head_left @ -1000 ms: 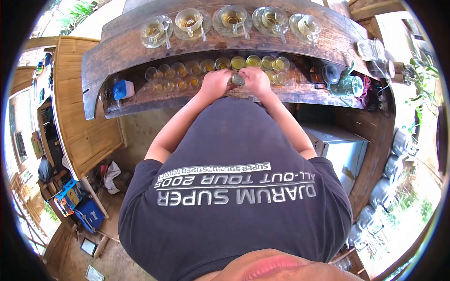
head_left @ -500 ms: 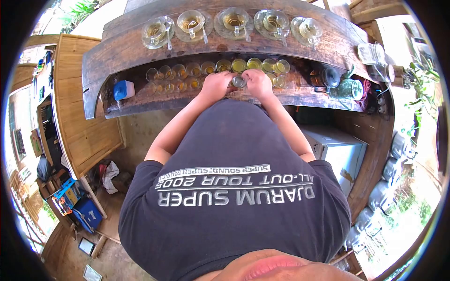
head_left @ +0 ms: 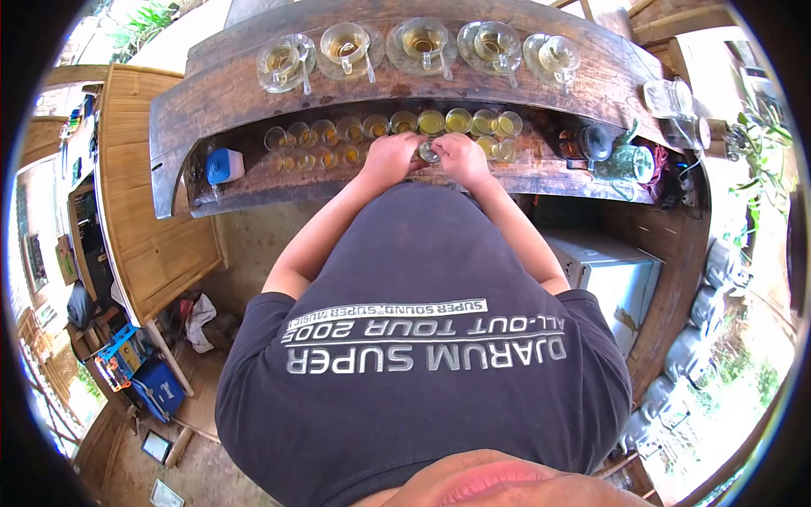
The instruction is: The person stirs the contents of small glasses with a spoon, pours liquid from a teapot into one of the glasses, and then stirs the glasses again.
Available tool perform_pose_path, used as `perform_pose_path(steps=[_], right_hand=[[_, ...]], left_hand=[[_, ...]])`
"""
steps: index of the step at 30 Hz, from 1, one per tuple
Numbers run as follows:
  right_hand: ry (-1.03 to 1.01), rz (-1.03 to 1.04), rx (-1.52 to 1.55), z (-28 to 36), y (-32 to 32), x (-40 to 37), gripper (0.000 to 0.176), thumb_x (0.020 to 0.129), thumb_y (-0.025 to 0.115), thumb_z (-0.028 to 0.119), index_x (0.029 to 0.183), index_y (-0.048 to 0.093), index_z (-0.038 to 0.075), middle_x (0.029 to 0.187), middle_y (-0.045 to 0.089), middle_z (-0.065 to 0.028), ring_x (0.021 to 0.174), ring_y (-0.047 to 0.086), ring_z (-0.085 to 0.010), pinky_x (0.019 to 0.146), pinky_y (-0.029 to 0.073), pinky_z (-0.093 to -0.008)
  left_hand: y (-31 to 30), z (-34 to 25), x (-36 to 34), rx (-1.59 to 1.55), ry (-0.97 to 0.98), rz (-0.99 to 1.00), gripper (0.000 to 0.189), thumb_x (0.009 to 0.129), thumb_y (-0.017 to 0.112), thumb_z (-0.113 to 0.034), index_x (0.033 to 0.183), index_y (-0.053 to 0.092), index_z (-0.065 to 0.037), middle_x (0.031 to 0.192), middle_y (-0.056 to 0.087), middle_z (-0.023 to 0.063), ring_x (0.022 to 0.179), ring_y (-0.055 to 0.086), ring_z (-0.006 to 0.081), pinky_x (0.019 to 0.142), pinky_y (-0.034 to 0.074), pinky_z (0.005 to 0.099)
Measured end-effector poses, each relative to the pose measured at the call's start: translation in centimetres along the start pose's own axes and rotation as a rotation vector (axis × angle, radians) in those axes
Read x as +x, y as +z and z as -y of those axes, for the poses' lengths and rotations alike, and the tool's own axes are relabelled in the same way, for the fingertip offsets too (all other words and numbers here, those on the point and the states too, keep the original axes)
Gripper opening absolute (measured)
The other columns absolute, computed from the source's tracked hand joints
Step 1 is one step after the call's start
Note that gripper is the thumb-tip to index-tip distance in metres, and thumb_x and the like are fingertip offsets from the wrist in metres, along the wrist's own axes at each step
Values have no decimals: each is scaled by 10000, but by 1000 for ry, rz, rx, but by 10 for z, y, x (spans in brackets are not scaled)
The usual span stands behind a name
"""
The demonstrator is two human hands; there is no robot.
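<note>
My left hand (head_left: pixel 394 159) is closed, its fingers curled by the edge of a small round clear-grey object (head_left: pixel 429 153) that looks like a little glass. From the other side my right hand (head_left: pixel 461 159) pinches the same object; its exact kind is too small to tell. Just beyond my fingers runs a row of small glasses (head_left: pixel 431 122) holding yellow to amber liquid. A second, nearer row of glasses (head_left: pixel 327 158) is partly hidden behind my hands.
Several glass cups (head_left: pixel 423 40) on saucers with spoons line the raised wooden counter (head_left: pixel 372 89). A blue-lidded container (head_left: pixel 224 166) stands left. On the right are a dark-lidded jar (head_left: pixel 596 142), a green glass jar (head_left: pixel 634 160) and a clear jar (head_left: pixel 667 97).
The small round object has shifted slightly and tilts differently between my hands. My right-hand fingers have moved a little around it. The glasses stay in place.
</note>
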State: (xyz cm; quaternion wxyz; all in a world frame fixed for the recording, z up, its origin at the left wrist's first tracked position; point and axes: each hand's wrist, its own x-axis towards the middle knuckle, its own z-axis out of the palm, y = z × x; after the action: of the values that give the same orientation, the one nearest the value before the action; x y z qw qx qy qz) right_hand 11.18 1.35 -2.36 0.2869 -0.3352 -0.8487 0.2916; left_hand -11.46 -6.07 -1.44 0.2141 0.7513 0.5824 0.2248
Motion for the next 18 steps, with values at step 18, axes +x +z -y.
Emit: perform_pose_path(steps=[18], right_hand=[[-1,29,-57,2,0,0,81,986,796,186,982,822,109,975,820,-91,952,785,-350,809,634,-485]], left_hand=[[2,0,-1,4,13,-38,570,885,922,-425,1347,793,-118,1209,832,108,1074,805,370,888,632,501]])
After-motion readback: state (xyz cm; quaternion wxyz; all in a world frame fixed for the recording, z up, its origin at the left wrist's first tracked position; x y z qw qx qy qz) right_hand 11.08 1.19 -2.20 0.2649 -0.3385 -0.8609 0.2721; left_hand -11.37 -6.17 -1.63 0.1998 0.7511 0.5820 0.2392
